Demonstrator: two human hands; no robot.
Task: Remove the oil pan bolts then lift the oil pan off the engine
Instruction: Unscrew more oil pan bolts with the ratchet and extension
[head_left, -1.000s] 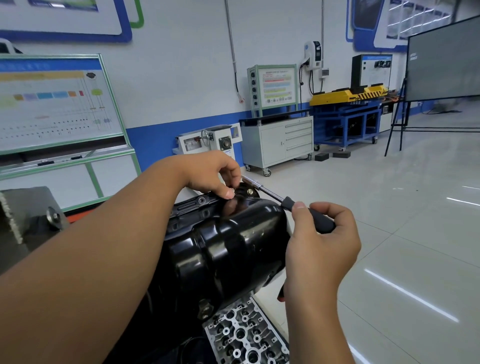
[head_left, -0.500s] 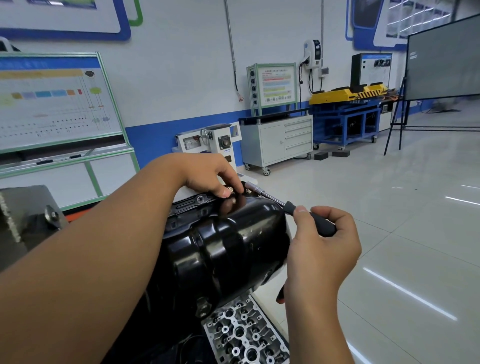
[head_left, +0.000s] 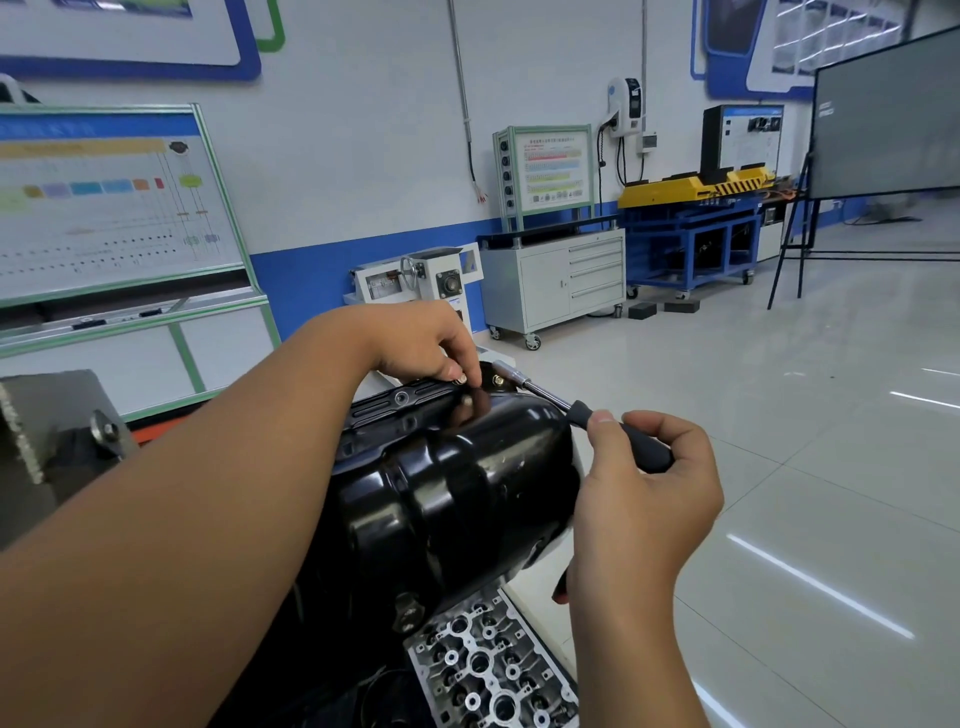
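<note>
A glossy black oil pan sits on the engine in the centre of the view. My right hand grips the black handle of a ratchet wrench, whose chrome head sits on a bolt at the pan's far flange. My left hand reaches over the pan, its fingertips pinching a small bolt on the flange just left of the wrench head. My left forearm covers the pan's near left side.
A bare cylinder head lies below the pan. A grey metal stand is at the left. A training board, a white cabinet on wheels, a blue bench and an easel board line the room; shiny floor stretches to the right.
My left fingertips have shifted slightly left along the flange onto a small bolt. The wrench head stays at the far bolt, and my right hand keeps hold of the handle.
</note>
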